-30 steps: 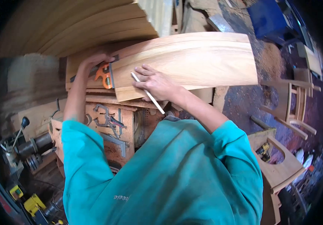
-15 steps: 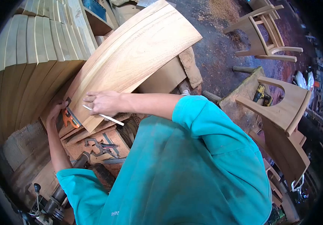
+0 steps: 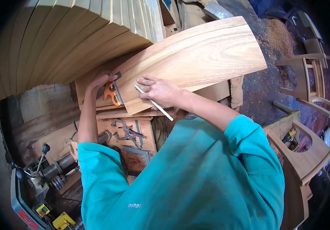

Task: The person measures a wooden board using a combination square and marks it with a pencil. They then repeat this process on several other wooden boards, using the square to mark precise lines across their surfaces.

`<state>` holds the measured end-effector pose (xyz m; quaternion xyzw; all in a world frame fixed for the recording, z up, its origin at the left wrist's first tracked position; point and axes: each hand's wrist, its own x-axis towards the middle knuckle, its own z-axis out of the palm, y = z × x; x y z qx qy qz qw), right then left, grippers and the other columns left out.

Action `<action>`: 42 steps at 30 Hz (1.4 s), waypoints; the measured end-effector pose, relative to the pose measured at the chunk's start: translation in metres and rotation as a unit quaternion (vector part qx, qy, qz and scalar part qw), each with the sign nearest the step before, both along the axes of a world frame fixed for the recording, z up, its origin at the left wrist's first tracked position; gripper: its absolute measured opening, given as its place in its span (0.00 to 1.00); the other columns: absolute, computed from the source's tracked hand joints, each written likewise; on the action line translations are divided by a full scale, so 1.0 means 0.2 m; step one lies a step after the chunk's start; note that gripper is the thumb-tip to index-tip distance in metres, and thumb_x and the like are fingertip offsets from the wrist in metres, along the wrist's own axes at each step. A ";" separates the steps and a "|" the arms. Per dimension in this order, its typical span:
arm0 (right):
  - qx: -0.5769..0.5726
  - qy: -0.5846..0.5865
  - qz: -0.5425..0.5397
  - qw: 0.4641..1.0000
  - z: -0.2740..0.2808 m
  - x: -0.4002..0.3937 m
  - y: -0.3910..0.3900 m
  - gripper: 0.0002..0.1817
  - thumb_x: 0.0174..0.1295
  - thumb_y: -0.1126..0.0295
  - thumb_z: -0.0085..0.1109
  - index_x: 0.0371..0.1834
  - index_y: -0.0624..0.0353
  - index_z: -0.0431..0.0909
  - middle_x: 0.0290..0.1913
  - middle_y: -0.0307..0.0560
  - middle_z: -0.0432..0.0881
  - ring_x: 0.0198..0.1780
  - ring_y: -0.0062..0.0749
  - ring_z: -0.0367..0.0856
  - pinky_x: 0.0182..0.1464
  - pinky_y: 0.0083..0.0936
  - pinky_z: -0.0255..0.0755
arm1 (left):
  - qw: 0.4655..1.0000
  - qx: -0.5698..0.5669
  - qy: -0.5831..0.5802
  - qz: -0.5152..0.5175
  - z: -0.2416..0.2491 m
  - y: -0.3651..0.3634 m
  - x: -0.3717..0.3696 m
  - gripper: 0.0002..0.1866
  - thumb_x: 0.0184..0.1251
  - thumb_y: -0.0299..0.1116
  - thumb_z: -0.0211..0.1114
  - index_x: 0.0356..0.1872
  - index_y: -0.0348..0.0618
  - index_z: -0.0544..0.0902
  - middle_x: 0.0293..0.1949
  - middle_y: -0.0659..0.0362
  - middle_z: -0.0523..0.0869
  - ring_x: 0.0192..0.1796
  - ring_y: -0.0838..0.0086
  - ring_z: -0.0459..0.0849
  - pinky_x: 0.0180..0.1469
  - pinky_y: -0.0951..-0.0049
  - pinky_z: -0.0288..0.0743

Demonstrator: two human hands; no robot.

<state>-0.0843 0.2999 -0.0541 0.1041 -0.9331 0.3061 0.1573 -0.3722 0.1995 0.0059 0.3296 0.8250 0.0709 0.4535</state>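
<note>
A curved wooden panel [image 3: 211, 53] lies slanting across the view, its narrow end toward me. At its left end my left hand [image 3: 103, 80] is closed on the orange square [image 3: 112, 93], whose dark blade lies against the wood. My right hand [image 3: 157, 91] rests on the panel to the right of the square, its fingers closed round a white pencil-like stick [image 3: 159, 106]. The stick's upper tip touches or hovers just over the wood; I cannot tell which. Part of the square is hidden by my left fingers.
Stacked curved boards [image 3: 77, 42] stand at the upper left. Below the panel are metal clamps [image 3: 128, 133] on a shelf. A machine with a black-knobbed lever [image 3: 45, 148] is at the lower left. Wooden chair parts [image 3: 307, 153] and a yellow drill [image 3: 290, 140] are at the right.
The view has turned and shifted, so the panel, hands and stacked boards appear farther right. Both hands still hold the same things, and the square still lies at the panel's end.
</note>
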 end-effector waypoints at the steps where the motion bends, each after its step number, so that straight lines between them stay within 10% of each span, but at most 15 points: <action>1: -0.018 0.000 0.007 1.000 -0.01 0.00 0.00 0.26 0.40 0.62 0.71 0.46 0.56 0.77 0.62 0.54 0.72 0.70 0.47 0.61 0.75 0.40 0.50 | 1.000 0.002 -0.001 0.004 -0.02 0.01 0.01 0.15 0.56 0.40 0.68 0.20 0.38 0.78 0.22 0.62 0.78 0.28 0.74 0.71 0.38 0.71 0.65; 19: 0.009 0.035 0.029 0.999 0.01 -0.03 0.03 0.25 0.38 0.55 0.72 0.40 0.56 0.79 0.55 0.55 0.78 0.67 0.49 0.66 0.73 0.44 0.51 | 1.000 0.020 -0.017 -0.003 -0.07 -0.04 -0.03 0.13 0.57 0.39 0.67 0.20 0.43 0.78 0.17 0.65 0.75 0.24 0.78 0.70 0.31 0.72 0.64; 24: -0.274 -0.078 -0.027 0.958 0.15 -0.16 0.06 0.20 0.64 0.56 0.53 0.48 0.63 0.75 0.41 0.60 0.82 0.47 0.55 0.80 0.51 0.44 0.73 | 0.997 -0.006 0.080 0.003 0.00 -0.03 0.05 0.17 0.57 0.45 0.65 0.25 0.40 0.79 0.24 0.62 0.80 0.28 0.74 0.75 0.33 0.72 0.66; 25: -0.269 0.071 -0.086 0.957 0.11 -0.23 0.04 0.18 0.69 0.60 0.46 0.49 0.65 0.74 0.35 0.58 0.81 0.35 0.53 0.82 0.38 0.41 0.76 | 0.997 -0.002 0.081 0.013 0.01 -0.03 0.06 0.17 0.57 0.45 0.65 0.25 0.40 0.79 0.24 0.62 0.80 0.28 0.74 0.75 0.33 0.72 0.66; 28: -0.371 0.088 -0.120 0.917 0.08 -0.37 0.07 0.19 0.69 0.61 0.46 0.51 0.65 0.74 0.29 0.55 0.80 0.29 0.44 0.82 0.33 0.35 0.75 | 0.997 0.001 0.073 -0.036 0.03 -0.01 0.05 0.17 0.58 0.46 0.65 0.28 0.39 0.80 0.26 0.61 0.81 0.30 0.72 0.75 0.35 0.69 0.67; 30: -0.404 0.023 -0.116 0.907 0.12 -0.38 0.10 0.18 0.66 0.62 0.47 0.45 0.66 0.78 0.33 0.63 0.82 0.35 0.54 0.82 0.41 0.40 0.75 | 0.990 -0.031 0.131 -0.049 0.05 0.00 0.08 0.19 0.59 0.45 0.62 0.28 0.35 0.81 0.23 0.52 0.81 0.29 0.68 0.76 0.36 0.65 0.68; 33: -0.404 0.010 -0.160 0.901 0.13 -0.42 0.12 0.13 0.59 0.66 0.56 0.26 0.67 0.83 0.27 0.58 0.83 0.31 0.42 0.84 0.37 0.32 0.76 | 0.984 -0.048 0.130 -0.111 -0.02 0.00 0.01 0.21 0.60 0.47 0.61 0.28 0.34 0.82 0.24 0.51 0.81 0.29 0.67 0.76 0.36 0.63 0.67; 42: -0.430 0.069 -0.200 0.878 0.05 -0.49 0.10 0.13 0.59 0.65 0.60 0.27 0.65 0.84 0.24 0.58 0.82 0.25 0.41 0.82 0.30 0.30 0.74 | 0.996 -0.043 0.063 -0.034 -0.05 -0.01 0.01 0.18 0.63 0.44 0.62 0.26 0.37 0.79 0.23 0.57 0.79 0.29 0.71 0.74 0.36 0.66 0.68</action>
